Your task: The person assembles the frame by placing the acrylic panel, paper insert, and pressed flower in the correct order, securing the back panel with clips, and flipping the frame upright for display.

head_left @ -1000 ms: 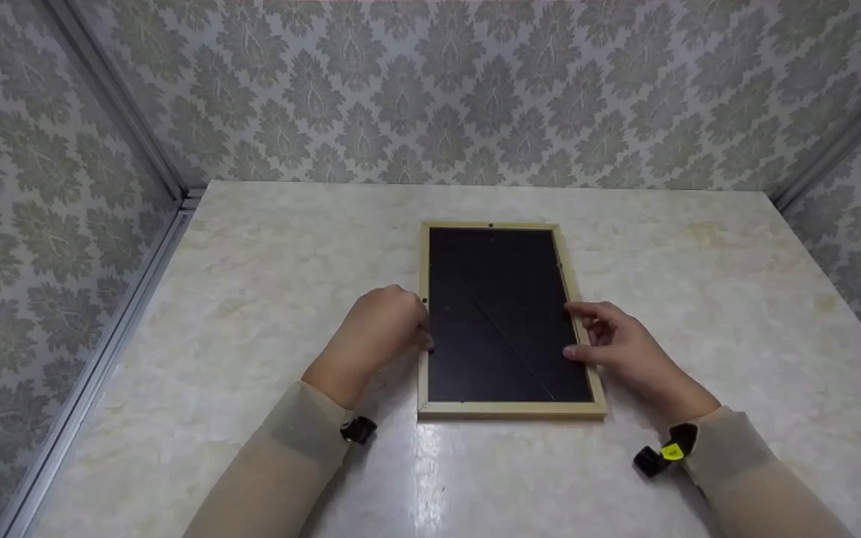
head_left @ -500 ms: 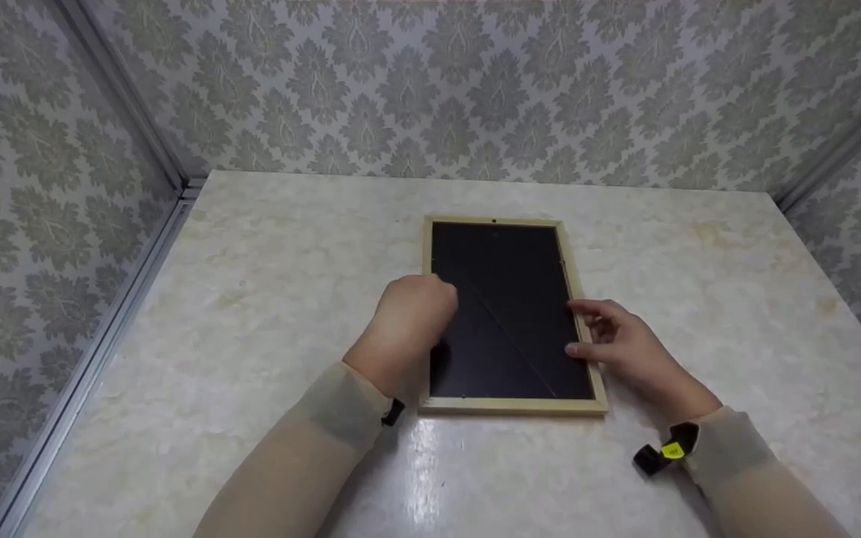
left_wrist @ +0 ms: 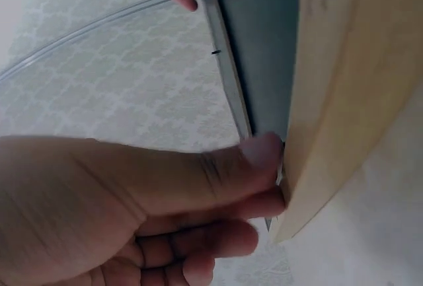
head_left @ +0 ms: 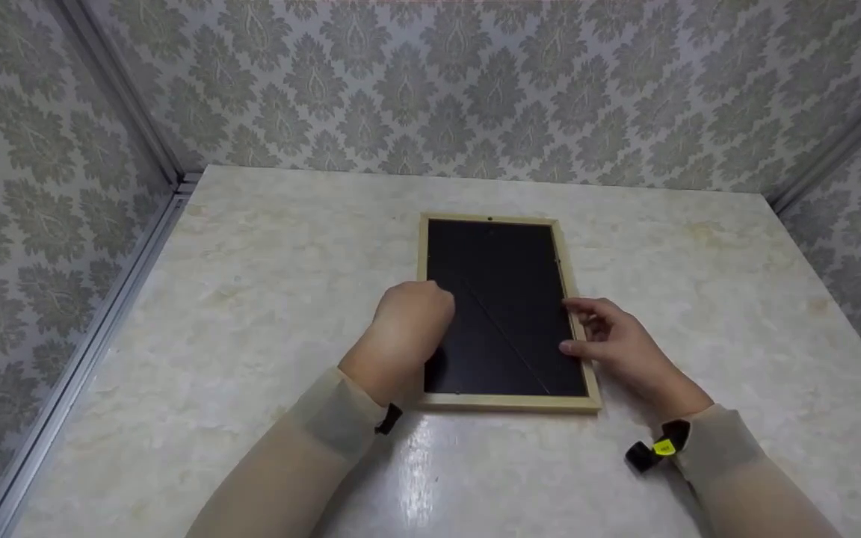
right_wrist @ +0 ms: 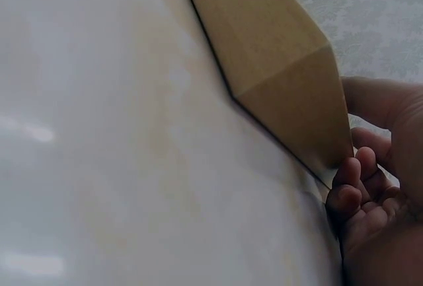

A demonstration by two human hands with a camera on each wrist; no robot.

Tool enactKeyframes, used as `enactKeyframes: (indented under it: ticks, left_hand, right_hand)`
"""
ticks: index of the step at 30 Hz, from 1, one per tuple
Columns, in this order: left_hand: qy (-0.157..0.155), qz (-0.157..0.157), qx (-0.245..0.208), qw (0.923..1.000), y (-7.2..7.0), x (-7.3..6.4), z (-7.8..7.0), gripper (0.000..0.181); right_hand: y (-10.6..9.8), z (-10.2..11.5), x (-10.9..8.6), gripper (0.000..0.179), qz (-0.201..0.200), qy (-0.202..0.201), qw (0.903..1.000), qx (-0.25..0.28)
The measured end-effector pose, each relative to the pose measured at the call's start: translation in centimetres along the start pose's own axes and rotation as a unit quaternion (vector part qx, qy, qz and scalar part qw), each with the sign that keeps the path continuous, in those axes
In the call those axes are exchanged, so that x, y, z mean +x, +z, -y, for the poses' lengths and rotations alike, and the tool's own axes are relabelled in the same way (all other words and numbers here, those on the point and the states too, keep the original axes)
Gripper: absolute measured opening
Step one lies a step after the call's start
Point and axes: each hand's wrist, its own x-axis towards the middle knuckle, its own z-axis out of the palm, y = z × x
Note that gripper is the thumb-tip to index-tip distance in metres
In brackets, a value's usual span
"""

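Observation:
A picture frame [head_left: 513, 403] with a pale wood border lies back side up on the table, its black backing board [head_left: 505, 299] marked by a thin diagonal line. My left hand [head_left: 412, 321] is bent over its left side. In the left wrist view the thumb [left_wrist: 228, 170] and index finger meet at the wooden border's inner edge; what they pinch there is hidden. My right hand [head_left: 621, 344] holds the opposite side, thumb on the board's edge and fingers along the outer side. The frame's wooden corner [right_wrist: 284, 81] shows beside those fingers in the right wrist view.
Small dark fasteners sit along the border, one of them a top fastener [head_left: 490, 219]. The marbled table [head_left: 288, 239] meets a patterned wall [head_left: 400, 90] behind, with a metal rail [head_left: 87, 359] along the left. Both wrists wear black cameras.
My left hand has moved right and inward, from beside the frame's left edge to over it. The right hand keeps its hold, and the frame stays about where it was.

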Motion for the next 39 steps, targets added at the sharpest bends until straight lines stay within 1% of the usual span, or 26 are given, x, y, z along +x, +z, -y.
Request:
enactKeyframes:
  ticks: [1,2,4,6,8,10,15,18,21,25,30,33,34,37,39]
  left_hand:
    - [0.0,0.003,-0.019,0.9998,0.1,-0.6,0.2,0.017]
    - [0.0,0.01,-0.041,0.9991,0.2,-1.1,0.5,0.024]
    - [0.0,0.025,-0.094,0.9952,0.5,-2.2,0.9,0.047]
    - [-0.004,0.036,-0.144,0.989,0.8,-3.0,1.2,0.067]
    - [-0.009,0.042,-0.175,0.9836,1.2,-3.5,1.4,0.074]
    - [-0.01,0.035,-0.186,0.9818,1.6,-3.7,1.5,0.075]
    - [-0.01,0.013,-0.164,0.9864,2.2,-3.6,1.6,0.073]
    - [-0.018,0.006,-0.15,0.9885,2.3,-3.7,1.6,0.074]
    - [-0.029,0.008,-0.15,0.9883,2.3,-3.7,1.5,0.075]
    - [-0.05,0.021,-0.146,0.9878,2.0,-3.7,0.9,0.071]
    - [-0.084,0.038,-0.11,0.9897,1.3,-3.1,-0.2,0.063]
    - [-0.106,0.048,-0.098,0.9884,1.0,-2.8,-1.0,0.062]
    - [-0.114,0.052,-0.101,0.987,0.9,-2.7,-1.3,0.06]
    - [-0.128,0.048,-0.101,0.9854,0.8,-2.6,-1.9,0.061]
    - [-0.126,0.041,-0.092,0.9869,0.8,-2.6,-2.3,0.068]
  right_hand:
    - [0.1,0.0,0.0,0.076,0.002,-0.003,1.0,0.002]
    - [0.2,-0.1,0.0,0.075,0.004,-0.007,1.0,0.004]
    - [0.3,-0.1,0.0,0.075,0.004,-0.011,0.9999,0.007]
    - [0.2,-0.1,0.0,0.075,0.003,-0.011,0.9999,0.007]
    - [0.2,-0.1,-0.1,0.074,0.001,-0.009,1.0,0.004]
    - [0.1,-0.1,-0.1,0.074,-0.001,-0.007,1.0,-0.001]
    - [0.1,0.0,0.1,0.074,0.002,-0.009,1.0,0.002]
    - [0.3,0.0,0.2,0.073,-0.002,-0.014,0.9999,0.008]
    - [0.4,-0.1,0.0,0.069,-0.009,-0.019,0.9998,0.004]
    - [0.5,-0.1,-0.1,0.066,-0.013,-0.03,0.9994,-0.012]
    - [0.3,0.0,-0.2,0.064,-0.013,-0.033,0.9992,-0.018]
    - [0.2,0.0,-0.3,0.064,-0.012,-0.032,0.9992,-0.021]
    - [0.2,-0.1,-0.4,0.065,-0.011,-0.032,0.9992,-0.023]
    - [0.2,-0.1,-0.5,0.065,-0.012,-0.033,0.999,-0.026]
    - [0.2,-0.1,-0.6,0.065,-0.012,-0.034,0.999,-0.026]
